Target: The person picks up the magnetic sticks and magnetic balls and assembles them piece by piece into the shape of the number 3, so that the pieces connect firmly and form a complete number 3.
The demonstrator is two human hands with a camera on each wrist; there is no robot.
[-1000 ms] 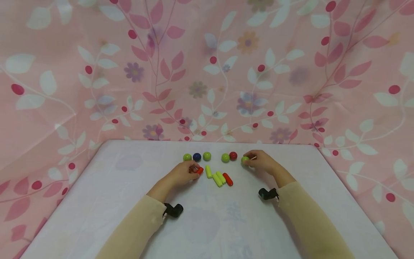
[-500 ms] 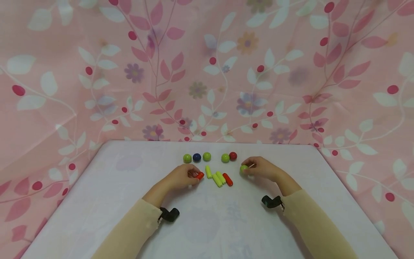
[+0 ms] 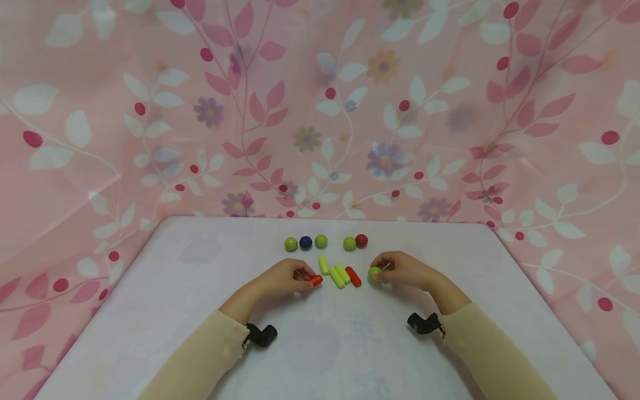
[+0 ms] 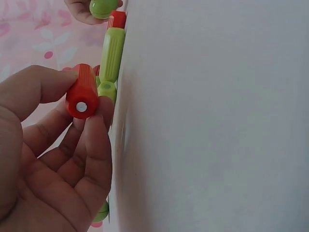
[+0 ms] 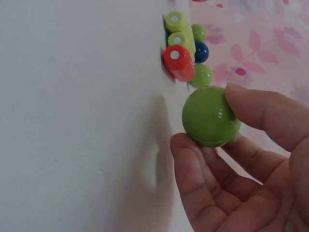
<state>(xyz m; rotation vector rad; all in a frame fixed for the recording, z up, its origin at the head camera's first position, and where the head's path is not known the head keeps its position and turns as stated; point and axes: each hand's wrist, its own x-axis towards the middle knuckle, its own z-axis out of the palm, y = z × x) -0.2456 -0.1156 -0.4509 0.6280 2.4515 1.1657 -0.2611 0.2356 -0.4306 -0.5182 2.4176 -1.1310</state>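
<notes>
My left hand point(image 3: 287, 279) pinches a short red ridged stick point(image 4: 83, 92) between thumb and fingers; a round silvery spot shows on its end. Opposite it, my right hand point(image 3: 407, 272) holds a glossy green ball point(image 5: 211, 117) between thumb and fingertips, close over the table. Between the hands lie several yellow-green sticks point(image 3: 337, 277) and one more red stick point(image 3: 353, 276), which has the same pale spot on its end in the right wrist view. The left wrist view also catches the right hand with its ball at the top edge.
Behind the sticks stand balls in a loose row: green point(image 3: 291, 243), dark blue point(image 3: 305, 242), green point(image 3: 321, 240), then after a gap green point(image 3: 349, 243) and red point(image 3: 361, 240). A white cloth covers the table point(image 3: 320, 355); a pink floral curtain point(image 3: 310, 111) hangs behind it.
My right hand has drawn the green ball back from the row toward me. The left hand has brought its red stick nearer to me and slightly right. The loose sticks stay put.
</notes>
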